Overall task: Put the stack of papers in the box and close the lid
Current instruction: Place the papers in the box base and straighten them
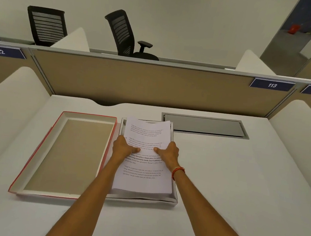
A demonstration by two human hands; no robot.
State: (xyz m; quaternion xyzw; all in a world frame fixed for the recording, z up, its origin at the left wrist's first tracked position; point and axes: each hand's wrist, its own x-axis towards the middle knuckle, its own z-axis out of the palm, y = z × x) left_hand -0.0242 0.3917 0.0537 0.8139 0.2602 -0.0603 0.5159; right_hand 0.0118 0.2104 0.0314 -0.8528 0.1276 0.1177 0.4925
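A stack of white printed papers [143, 181] is held over the open white box [141, 199] in the middle of the desk, its far end lifted slightly above the box's back wall. My left hand [123, 148] grips the stack's left edge, thumb on top. My right hand [168, 153] grips the right edge the same way. The box's lid [65, 154], red outside and brown inside, lies upside down on the desk directly left of the box.
A grey metal cable flap [203, 126] is set into the white desk [229, 178] behind and right of the box. A tan partition [144, 82] closes the back, white side dividers stand left and right. Two black office chairs [123, 32] are beyond.
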